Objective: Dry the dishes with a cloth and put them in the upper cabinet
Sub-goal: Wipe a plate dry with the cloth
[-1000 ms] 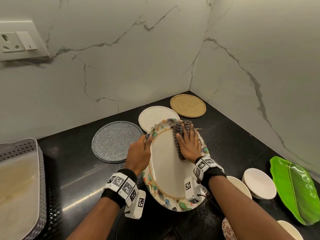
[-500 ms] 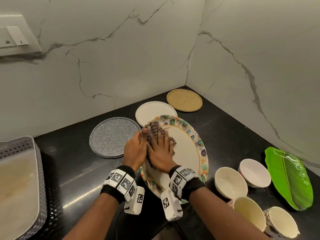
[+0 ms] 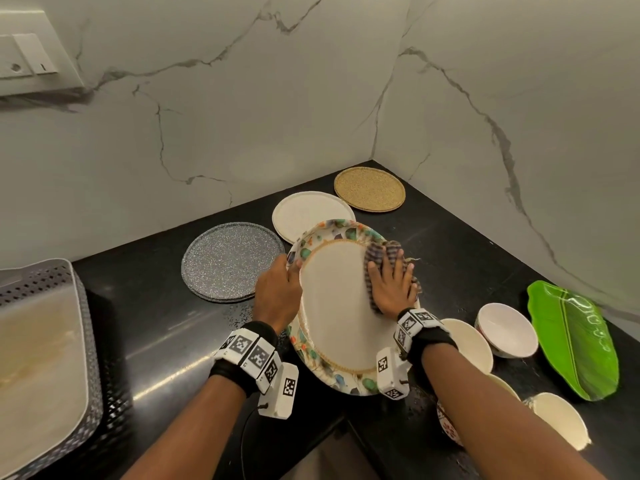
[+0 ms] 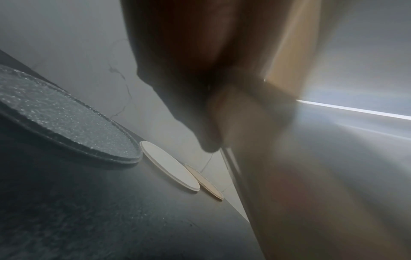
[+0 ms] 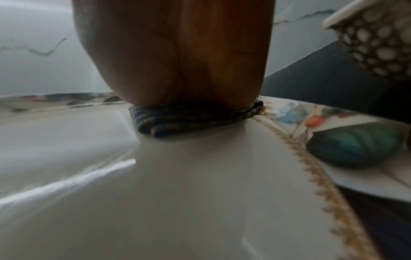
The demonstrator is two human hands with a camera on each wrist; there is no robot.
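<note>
A large oval platter point(image 3: 337, 306) with a white middle and a flowered rim is held over the black counter point(image 3: 156, 327). My left hand point(image 3: 277, 292) grips its left rim, thumb on the upper face. My right hand point(image 3: 393, 289) lies flat with straight fingers on a checked cloth point(image 3: 381, 252), pressing it onto the platter's upper right part. In the right wrist view the folded cloth point(image 5: 195, 119) is squeezed between the palm and the platter point(image 5: 177, 193). The left wrist view shows my left hand point(image 4: 200, 88) against the platter's blurred edge point(image 4: 289, 176).
Behind the platter lie a grey speckled plate point(image 3: 232, 261), a white plate point(image 3: 308, 211) and a woven gold mat point(image 3: 370, 189). Several bowls point(image 3: 507, 329) and a green leaf-shaped dish point(image 3: 573, 341) stand at the right. A perforated grey basket point(image 3: 79, 341) sits at the left.
My right hand slid the cloth from the platter's upper left, next to the left hand, across to its upper right. The left hand kept its grip on the left rim.
</note>
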